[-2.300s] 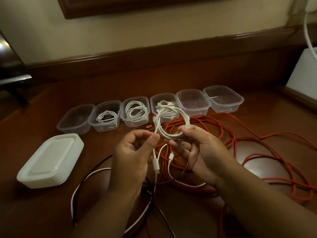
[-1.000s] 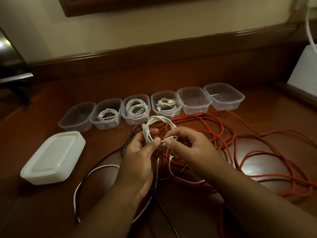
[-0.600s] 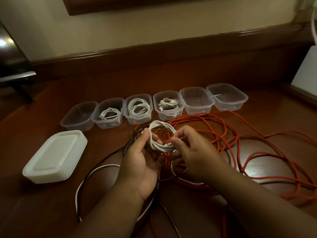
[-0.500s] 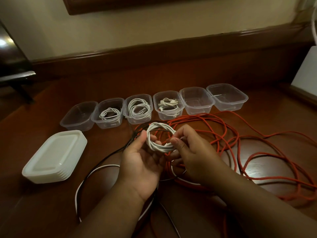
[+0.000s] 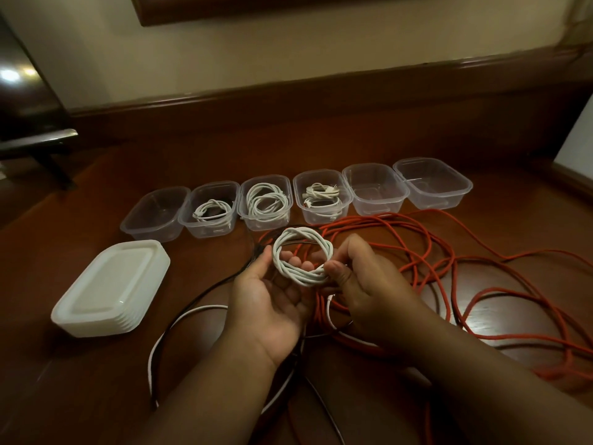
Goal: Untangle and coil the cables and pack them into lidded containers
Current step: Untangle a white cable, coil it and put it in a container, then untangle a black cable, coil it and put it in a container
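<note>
A small coiled white cable (image 5: 300, 255) is held up between both hands above the wooden table. My left hand (image 5: 272, 297) lies palm up under the coil, fingertips showing through the ring and thumb at its left side. My right hand (image 5: 362, 281) pinches the coil's lower right side with thumb and fingers. Behind stands a row of clear plastic containers: the far-left one (image 5: 154, 213) is empty, three (image 5: 210, 210) (image 5: 266, 200) (image 5: 321, 195) hold white coiled cables, two (image 5: 375, 187) (image 5: 433, 181) on the right are empty.
A stack of white lids (image 5: 112, 287) lies at the left. A long orange cable (image 5: 449, 274) sprawls in loops over the right side of the table. Black and white cables (image 5: 179, 322) run under my forearms. A white box (image 5: 577, 136) stands at the right edge.
The loose ends of the white cable have been wrapped in, so it is now a tight small ring. My left hand has opened flat under it while the right keeps pinching.
</note>
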The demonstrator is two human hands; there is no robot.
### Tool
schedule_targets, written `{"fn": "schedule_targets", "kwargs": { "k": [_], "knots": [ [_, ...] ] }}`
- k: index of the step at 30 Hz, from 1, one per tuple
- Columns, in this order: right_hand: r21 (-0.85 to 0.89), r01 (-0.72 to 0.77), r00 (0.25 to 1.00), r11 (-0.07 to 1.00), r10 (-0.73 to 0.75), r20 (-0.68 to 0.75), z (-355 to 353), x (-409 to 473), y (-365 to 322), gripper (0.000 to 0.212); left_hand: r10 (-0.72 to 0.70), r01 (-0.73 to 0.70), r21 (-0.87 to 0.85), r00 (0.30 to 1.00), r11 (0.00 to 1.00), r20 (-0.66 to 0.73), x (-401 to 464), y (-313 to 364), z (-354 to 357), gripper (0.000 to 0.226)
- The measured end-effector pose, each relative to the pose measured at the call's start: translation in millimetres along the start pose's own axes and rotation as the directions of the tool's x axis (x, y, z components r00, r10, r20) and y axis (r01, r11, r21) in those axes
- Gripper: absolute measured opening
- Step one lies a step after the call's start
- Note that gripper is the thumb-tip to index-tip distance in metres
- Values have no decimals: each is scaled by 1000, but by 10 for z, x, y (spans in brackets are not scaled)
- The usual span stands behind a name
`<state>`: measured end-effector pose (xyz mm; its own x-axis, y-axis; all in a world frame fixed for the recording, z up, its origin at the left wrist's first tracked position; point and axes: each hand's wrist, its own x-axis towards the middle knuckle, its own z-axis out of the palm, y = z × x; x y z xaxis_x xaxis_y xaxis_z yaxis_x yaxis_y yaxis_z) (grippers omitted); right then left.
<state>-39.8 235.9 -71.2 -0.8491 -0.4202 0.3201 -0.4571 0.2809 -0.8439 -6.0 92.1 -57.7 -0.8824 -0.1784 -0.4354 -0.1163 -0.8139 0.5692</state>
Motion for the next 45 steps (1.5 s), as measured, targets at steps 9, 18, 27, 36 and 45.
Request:
{"fn": "schedule_targets", "kwargs": {
  "k": [9,18,27,36,45],
  "knots": [
    [65,-21,1000,998,19,19,21,-7,-124,16,148,-146,135,989,980,-5,-65,121,26,35],
    [135,-140,990,981,135,49,73,125,-383,8,405,-441,571,893,692,199,-242,463,-128,12],
    [-535,113,927,837,104,359,557,589,-394,46,696,-496,863,654,98,297,167,1553,-520,42],
    [-699,351,837,622,125,532,879,738,106,72,763,-74,920,535,-385,363,949,2327,-711,44],
    [-689,372,833,622,104,544,895,772,163,72,719,144,903,660,-405,217,1461,2597,-809,50]
  ]
}}
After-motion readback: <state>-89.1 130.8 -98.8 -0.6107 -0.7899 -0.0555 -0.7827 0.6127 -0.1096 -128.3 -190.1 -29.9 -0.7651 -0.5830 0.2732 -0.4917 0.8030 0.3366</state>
